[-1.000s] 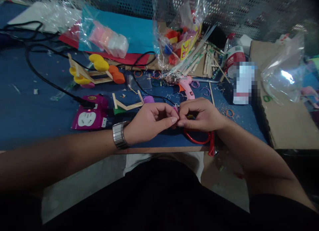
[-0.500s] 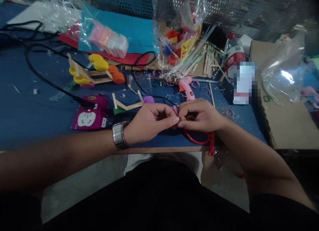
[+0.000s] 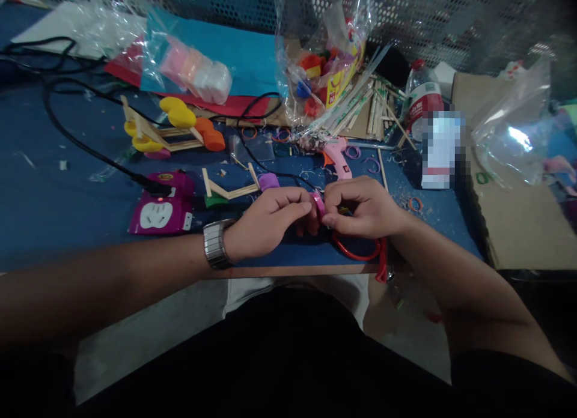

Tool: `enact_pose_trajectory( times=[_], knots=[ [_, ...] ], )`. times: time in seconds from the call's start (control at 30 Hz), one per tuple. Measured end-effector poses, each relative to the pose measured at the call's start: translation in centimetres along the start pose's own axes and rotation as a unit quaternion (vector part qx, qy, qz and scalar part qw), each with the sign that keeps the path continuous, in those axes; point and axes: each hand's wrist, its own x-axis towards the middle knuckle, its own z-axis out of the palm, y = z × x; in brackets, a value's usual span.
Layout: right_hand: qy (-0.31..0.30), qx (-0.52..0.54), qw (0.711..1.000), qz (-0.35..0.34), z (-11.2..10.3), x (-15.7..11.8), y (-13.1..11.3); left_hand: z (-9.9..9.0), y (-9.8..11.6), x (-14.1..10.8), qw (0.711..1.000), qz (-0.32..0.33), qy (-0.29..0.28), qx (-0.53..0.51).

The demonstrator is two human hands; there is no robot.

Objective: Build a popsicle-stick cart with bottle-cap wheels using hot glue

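Observation:
Close together over the front edge of the blue table, both my hands meet at a small bright pink rounded piece (image 3: 318, 206). My left hand (image 3: 274, 220), with a metal watch on the wrist, has its fingers closed round the piece's left side. On the other side, my right hand (image 3: 360, 209) pinches at its right edge with thumb and forefinger. Much of the piece is hidden by the fingers. Under the right hand lies a red loop-shaped handle (image 3: 358, 254). A pink glue gun (image 3: 338, 157) lies just beyond the hands.
A stick frame with a purple piece (image 3: 269, 181) and a green piece (image 3: 216, 200) stands left of the hands. Farther back is another stick model with yellow discs (image 3: 183, 119). A purple power strip (image 3: 162, 205), bagged clay (image 3: 315, 75), a bottle (image 3: 422, 99) and cardboard (image 3: 518, 226) surround them.
My left thumb has drawn back from the right fingertips and the left fingers have turned down. More of the pink piece shows between the hands. My right hand has barely moved.

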Motion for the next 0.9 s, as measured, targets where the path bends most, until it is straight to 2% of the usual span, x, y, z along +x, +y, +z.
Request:
enact_pose_trajectory(
  times=[0.2,0.33,0.43,0.6,0.9],
  knots=[
    [0.036,0.015,0.999,-0.004,-0.05,-0.1,-0.02,0.26,0.05,-0.24,0.999,-0.011,0.003,0.051],
    [0.052,0.021,0.998,0.016,-0.24,-0.17,0.15,0.13,0.04,-0.3,0.996,0.009,0.01,0.086],
    [0.057,0.029,0.998,0.005,-0.21,-0.15,0.19,-0.03,0.21,-0.29,0.993,0.02,0.012,0.116],
    [0.055,0.03,0.998,0.0,-0.11,-0.12,0.19,0.08,0.15,-0.16,0.996,0.042,0.024,0.074],
    [0.054,0.02,0.998,0.002,-0.19,-0.12,0.14,0.24,-0.3,-0.21,0.996,0.015,0.029,0.081]
  ],
)
